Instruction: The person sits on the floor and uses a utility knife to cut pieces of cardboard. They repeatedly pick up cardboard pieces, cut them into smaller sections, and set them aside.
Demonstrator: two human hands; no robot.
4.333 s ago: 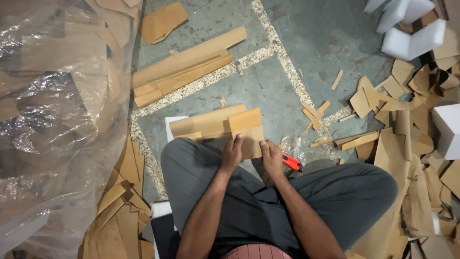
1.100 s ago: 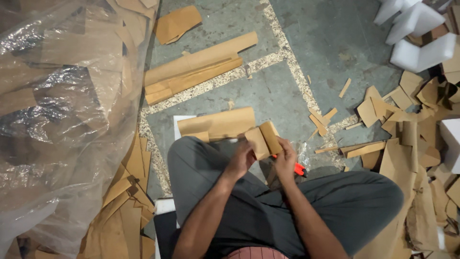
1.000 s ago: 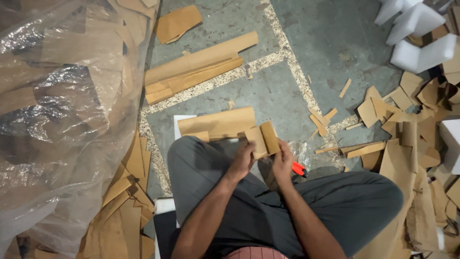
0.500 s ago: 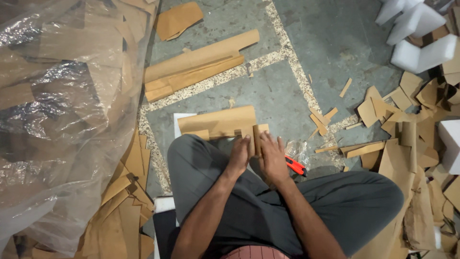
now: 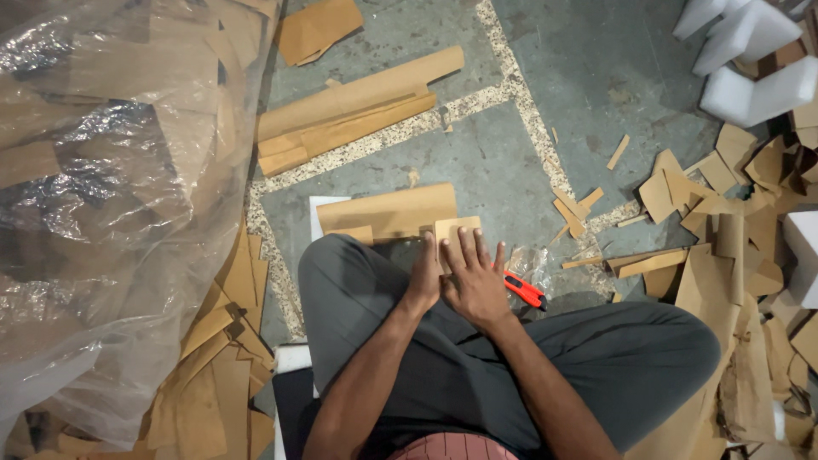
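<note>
You are sitting cross-legged on the grey floor (image 5: 511, 145) and pressing both hands onto a small cardboard piece (image 5: 457, 228) that is lying just in front of your knees. Your right hand (image 5: 474, 281) is lying open and flat, fingers spread across the piece; your left hand (image 5: 423, 279) is resting edge-on against the right one, fingers straight, touching the piece's near left side rather than gripping it. A second ago you were holding this piece up off the floor, folded or doubled between both hands; now it is lying flat under your palms, which suggests you are flattening or creasing it. It is sitting against the right end of the larger cardboard sheet (image 5: 388, 211), which is resting on a white board (image 5: 317, 215). The red utility knife (image 5: 523, 290) is lying untouched just to the right of your right hand, beside a scrap of clear plastic wrap (image 5: 538, 260). Farther out, long folded cardboard strips (image 5: 358, 106) are lying on the floor ahead, cardboard offcuts (image 5: 724, 221) are heaped to the right, white foam blocks (image 5: 750, 60) are sitting at the top right, and a big clear plastic bag of cardboard (image 5: 111, 196) is filling the left.
</note>
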